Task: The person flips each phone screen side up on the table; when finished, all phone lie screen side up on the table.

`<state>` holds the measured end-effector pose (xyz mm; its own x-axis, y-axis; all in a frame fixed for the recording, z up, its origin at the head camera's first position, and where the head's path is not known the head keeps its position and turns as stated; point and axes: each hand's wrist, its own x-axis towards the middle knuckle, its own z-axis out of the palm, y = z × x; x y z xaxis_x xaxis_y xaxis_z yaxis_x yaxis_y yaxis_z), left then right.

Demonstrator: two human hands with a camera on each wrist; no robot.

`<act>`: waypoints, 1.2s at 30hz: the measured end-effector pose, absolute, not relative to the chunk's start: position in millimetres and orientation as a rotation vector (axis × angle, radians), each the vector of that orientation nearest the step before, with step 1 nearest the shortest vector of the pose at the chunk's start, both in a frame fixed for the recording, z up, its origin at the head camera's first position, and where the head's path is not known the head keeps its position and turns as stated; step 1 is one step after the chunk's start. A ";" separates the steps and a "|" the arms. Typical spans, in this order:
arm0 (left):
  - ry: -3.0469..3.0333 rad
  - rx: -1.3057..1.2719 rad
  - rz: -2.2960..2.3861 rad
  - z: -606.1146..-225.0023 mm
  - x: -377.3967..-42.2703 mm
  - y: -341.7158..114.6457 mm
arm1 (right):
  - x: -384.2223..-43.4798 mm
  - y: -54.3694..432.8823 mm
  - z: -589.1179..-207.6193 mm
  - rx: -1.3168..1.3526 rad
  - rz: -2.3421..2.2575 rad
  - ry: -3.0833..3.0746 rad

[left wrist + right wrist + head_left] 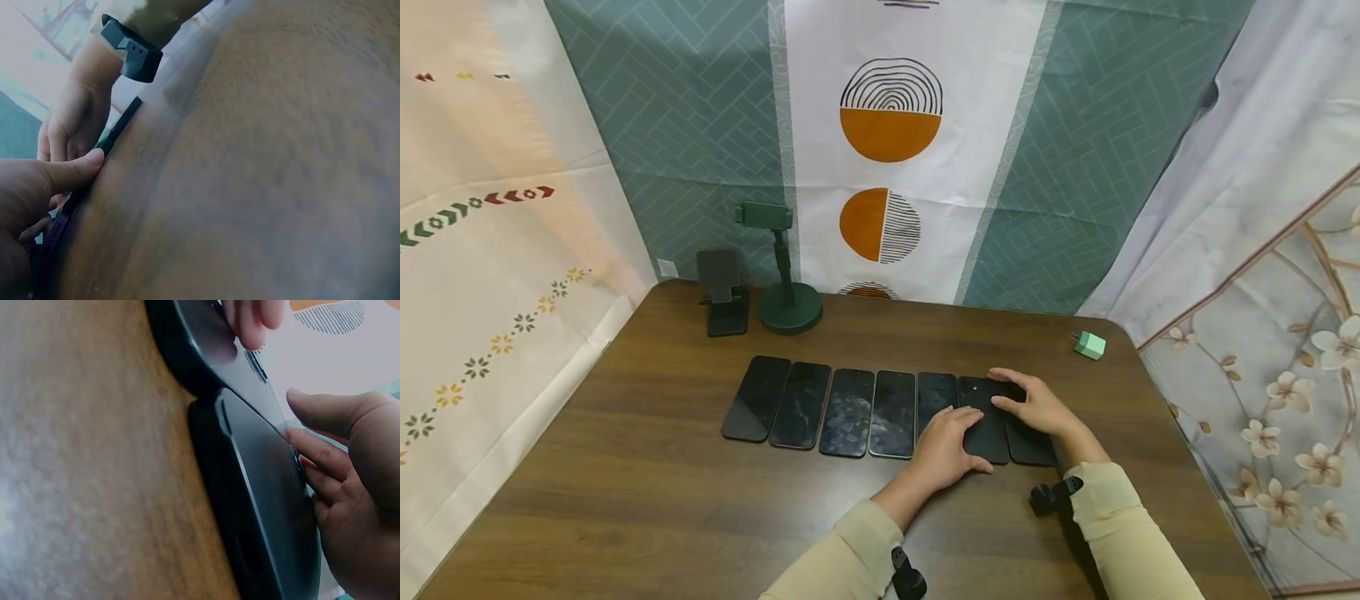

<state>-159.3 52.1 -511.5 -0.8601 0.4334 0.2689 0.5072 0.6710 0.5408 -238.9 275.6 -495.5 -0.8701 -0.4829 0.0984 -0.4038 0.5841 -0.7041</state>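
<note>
A row of several dark phones lies flat on the wooden table in the head view. Over the sixth phone [992, 437] from the left is my left hand [943, 450], its fingertips resting on the phone and its thumb at the near edge. My right hand [1037, 407] reaches over the far part of the rightmost phone [1030, 447], covering some of it. In the right wrist view, its fingers touch that phone's [269, 481] far edge while the thumb stays raised. The fifth phone [936, 390] is partly hidden by my left hand.
A dark green phone stand [790, 308] and a black folding stand [727, 312] stand at the back left of the table [625, 467]. A light green charger plug [1089, 345] lies at the back right. Patterned cloths hang behind and beside the table.
</note>
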 end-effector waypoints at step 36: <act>-2.675 -0.960 -1.328 -509.9 -158.7 37.9 | -239.0 279.3 -493.0 -0.990 -1.582 2.334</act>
<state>-158.7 37.9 -509.9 -0.8125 0.5203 0.2629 0.5240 0.4544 0.7204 -239.0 279.3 -493.0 -0.7703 -0.5948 0.2298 -0.4338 0.2246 -0.8726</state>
